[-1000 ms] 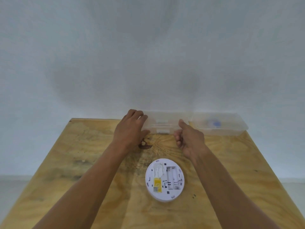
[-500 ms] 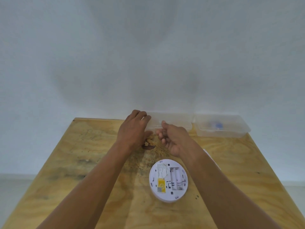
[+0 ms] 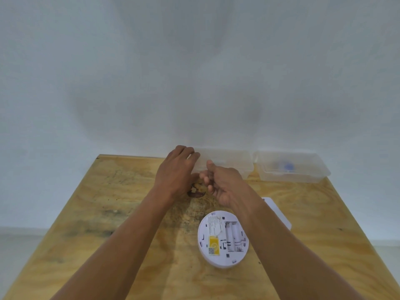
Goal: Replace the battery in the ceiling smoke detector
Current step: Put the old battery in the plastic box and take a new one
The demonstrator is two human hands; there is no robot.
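Note:
The white round smoke detector (image 3: 223, 239) lies back side up on the plywood table (image 3: 112, 213), its battery bay open with no cells in it. Against the wall stands a clear plastic box (image 3: 229, 161). My left hand (image 3: 175, 174) holds its left end, fingers over the top and thumb at the front. My right hand (image 3: 223, 182) is just right of the left one, with curled fingers and a raised thumb touching the box's front wall. I see nothing inside those fingers.
A second clear box (image 3: 303, 169) with a small blue object (image 3: 289, 166) inside stands at the back right. A white flat piece (image 3: 278, 212) lies half hidden behind my right forearm. A dark knot (image 3: 195, 192) marks the wood below my hands.
My right hand slid left along the box front, from near its middle to beside my left hand, and curled its fingers. My left hand stayed on the box's left end.

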